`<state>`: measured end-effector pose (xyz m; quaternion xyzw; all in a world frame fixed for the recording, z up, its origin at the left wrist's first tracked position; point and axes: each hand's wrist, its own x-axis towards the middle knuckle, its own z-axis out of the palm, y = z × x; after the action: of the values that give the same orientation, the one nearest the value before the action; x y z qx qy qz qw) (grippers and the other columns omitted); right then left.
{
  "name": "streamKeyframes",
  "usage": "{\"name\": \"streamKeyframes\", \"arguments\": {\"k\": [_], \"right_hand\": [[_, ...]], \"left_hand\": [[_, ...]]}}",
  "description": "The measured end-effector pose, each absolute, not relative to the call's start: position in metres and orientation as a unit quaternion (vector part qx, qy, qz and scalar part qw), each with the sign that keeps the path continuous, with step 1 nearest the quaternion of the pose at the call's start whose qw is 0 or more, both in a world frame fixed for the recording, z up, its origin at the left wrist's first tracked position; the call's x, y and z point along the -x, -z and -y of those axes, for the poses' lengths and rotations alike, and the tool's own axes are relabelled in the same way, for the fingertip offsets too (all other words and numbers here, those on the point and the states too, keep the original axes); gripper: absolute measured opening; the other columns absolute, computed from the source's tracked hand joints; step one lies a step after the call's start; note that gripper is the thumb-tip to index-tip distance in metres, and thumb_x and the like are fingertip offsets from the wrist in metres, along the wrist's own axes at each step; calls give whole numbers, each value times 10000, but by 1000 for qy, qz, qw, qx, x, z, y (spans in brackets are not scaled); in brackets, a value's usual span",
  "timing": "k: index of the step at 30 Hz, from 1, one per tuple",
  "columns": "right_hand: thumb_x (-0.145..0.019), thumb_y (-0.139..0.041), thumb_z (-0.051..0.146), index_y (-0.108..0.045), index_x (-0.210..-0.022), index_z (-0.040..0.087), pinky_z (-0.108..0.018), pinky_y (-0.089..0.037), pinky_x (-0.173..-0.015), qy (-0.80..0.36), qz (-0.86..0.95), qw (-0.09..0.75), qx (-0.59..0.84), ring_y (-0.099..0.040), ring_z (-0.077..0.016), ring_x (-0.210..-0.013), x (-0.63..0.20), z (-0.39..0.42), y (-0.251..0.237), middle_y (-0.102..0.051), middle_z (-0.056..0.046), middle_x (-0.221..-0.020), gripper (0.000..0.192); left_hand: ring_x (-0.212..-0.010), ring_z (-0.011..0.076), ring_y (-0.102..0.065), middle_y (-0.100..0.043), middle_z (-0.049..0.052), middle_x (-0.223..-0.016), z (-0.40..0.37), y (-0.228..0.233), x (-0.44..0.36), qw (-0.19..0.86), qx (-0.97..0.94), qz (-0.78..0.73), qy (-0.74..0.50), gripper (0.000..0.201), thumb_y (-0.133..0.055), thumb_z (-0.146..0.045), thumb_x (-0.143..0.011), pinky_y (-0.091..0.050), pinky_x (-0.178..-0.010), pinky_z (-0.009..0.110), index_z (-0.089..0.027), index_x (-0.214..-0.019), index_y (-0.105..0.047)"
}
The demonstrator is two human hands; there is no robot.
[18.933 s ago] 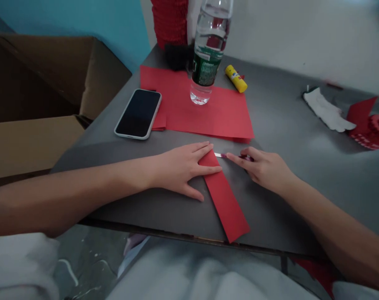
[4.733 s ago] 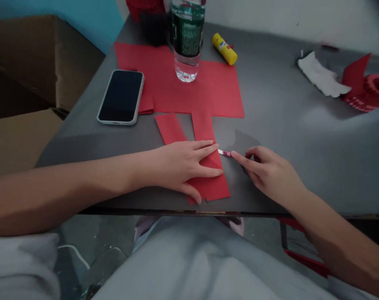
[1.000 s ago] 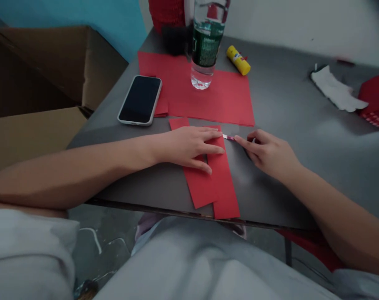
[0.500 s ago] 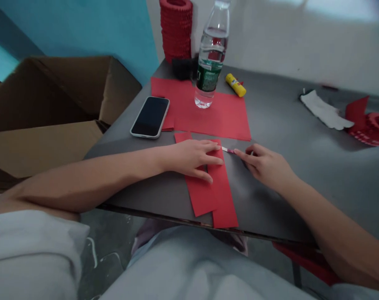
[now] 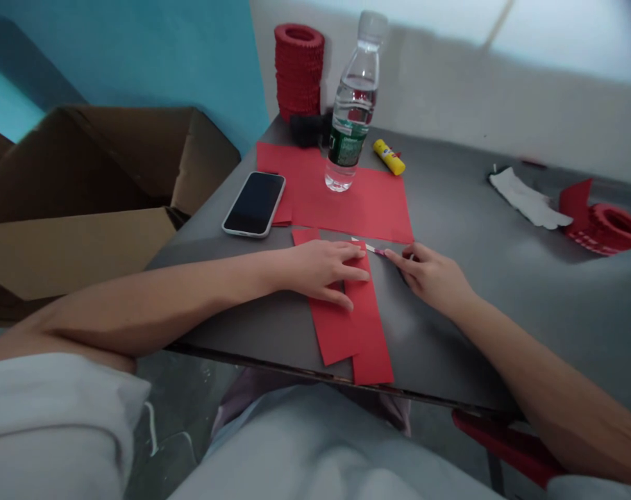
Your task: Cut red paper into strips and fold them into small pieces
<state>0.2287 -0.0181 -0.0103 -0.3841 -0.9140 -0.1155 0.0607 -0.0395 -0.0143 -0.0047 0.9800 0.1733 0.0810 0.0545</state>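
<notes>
**Red strips pinned flat, small cutter held at their far edge**

Nearest the camera, pale clothing is seen below the edge of the grey table (image 5: 502, 333). Two red paper strips (image 5: 354, 326) are laid side by side on the near part of the table, their near ends reaching its front edge.

The strips are pressed down by the left hand (image 5: 320, 271), which is spread flat with fingers apart and nothing gripped. Just beside it, the right hand (image 5: 432, 278) is closed around a small pink-handled tool (image 5: 373, 249), probably a craft knife, though the blade is too small to be made out clearly. The tool's tip is held at the far right edge of the strips, close to the left fingertips.

Just beyond the hands, a large red sheet (image 5: 367, 201) is spread on the table. A phone (image 5: 255, 204) is laid face up at its left edge, partly over a smaller red piece. A water bottle (image 5: 350, 114) is stood upright on the sheet, and a yellow glue stick (image 5: 389, 157) is laid near it to the right.

Farther right, a white cloth (image 5: 526, 199) and a red paper ring (image 5: 609, 229) are seen well apart from the hands. At the far corner, a stack of red paper rings (image 5: 298, 69) is set against the wall. An open cardboard box (image 5: 86, 187) is placed left of the table.
</notes>
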Motion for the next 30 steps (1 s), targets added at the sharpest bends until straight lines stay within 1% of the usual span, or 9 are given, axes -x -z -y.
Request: {"name": "streamKeyframes", "arguments": {"k": [6,9,12,17,19,22,26,28,30], "right_hand": [[-923,-359,215,-545,-1273,226,-253,-382,-631,111,914,84,380,-534,-151,-765,-229,14,21,-586,-73,-921,396],[-930,-345,231,-529,-1285,234,-256,-374,-640,112,907,89,396,-530,-160,-785,-226,13,26,-584,-72,-936,399],[-931,-356,236,-521,-1289,242,-253,-346,-605,119,897,94,416,-528,-162,-786,-225,15,29,-587,-69,-934,395],[-927,-385,226,-544,-1262,248,-263,-316,-574,150,865,148,456,-537,-159,-778,-226,15,29,-616,-60,-955,371],[-924,-390,227,-574,-1224,220,-277,-317,-582,159,850,154,478,-538,-166,-774,-230,12,29,-625,-63,-939,352],[-918,-392,242,-647,-1086,188,-297,-320,-599,161,845,141,489,-533,-176,-750,-236,8,30,-630,-62,-893,310],[-905,-401,270,-646,-1014,152,-320,-339,-650,165,853,134,476,-525,-196,-751,-240,10,24,-623,-84,-862,292],[-899,-417,293,-637,-981,140,-330,-346,-675,173,855,147,467,-525,-211,-783,-238,15,18,-622,-98,-862,280],[-893,-433,295,-634,-944,137,-332,-353,-694,174,860,173,448,-525,-214,-809,-232,21,13,-621,-101,-868,261]], "left_hand": [[-1297,326,-363,-442,179,-1324,14,6,39,57,-979,-181,-71,556,-478,-605,-834,-382,-1011,432,-223,-1234,-534],[-1279,332,-387,-443,187,-1323,14,2,39,54,-980,-183,-59,568,-473,-607,-835,-393,-1002,432,-211,-1237,-537],[-1261,333,-410,-454,185,-1314,16,-2,38,56,-980,-184,-50,574,-459,-609,-841,-402,-995,436,-207,-1243,-535],[-1288,312,-386,-432,179,-1352,18,-7,38,66,-979,-188,-38,564,-452,-600,-849,-380,-1030,431,-195,-1232,-537],[-1292,308,-382,-423,178,-1362,18,-8,37,62,-979,-192,-32,551,-448,-589,-857,-372,-1037,432,-194,-1231,-537],[-1257,300,-422,-431,166,-1358,16,-7,34,49,-977,-206,-15,544,-435,-588,-864,-402,-1010,424,-199,-1231,-533],[-1215,286,-460,-527,148,-1255,12,-9,25,15,-976,-214,-23,513,-435,-571,-874,-381,-1026,440,-172,-1168,-569],[-1210,289,-463,-554,151,-1220,16,-17,20,-4,-975,-214,-58,433,-457,-508,-893,-389,-1016,451,-155,-1102,-597],[-1157,263,-508,-580,138,-1182,25,-31,20,-5,-971,-200,-129,297,-472,-389,-918,-438,-963,423,-155,-1032,-613]]}}
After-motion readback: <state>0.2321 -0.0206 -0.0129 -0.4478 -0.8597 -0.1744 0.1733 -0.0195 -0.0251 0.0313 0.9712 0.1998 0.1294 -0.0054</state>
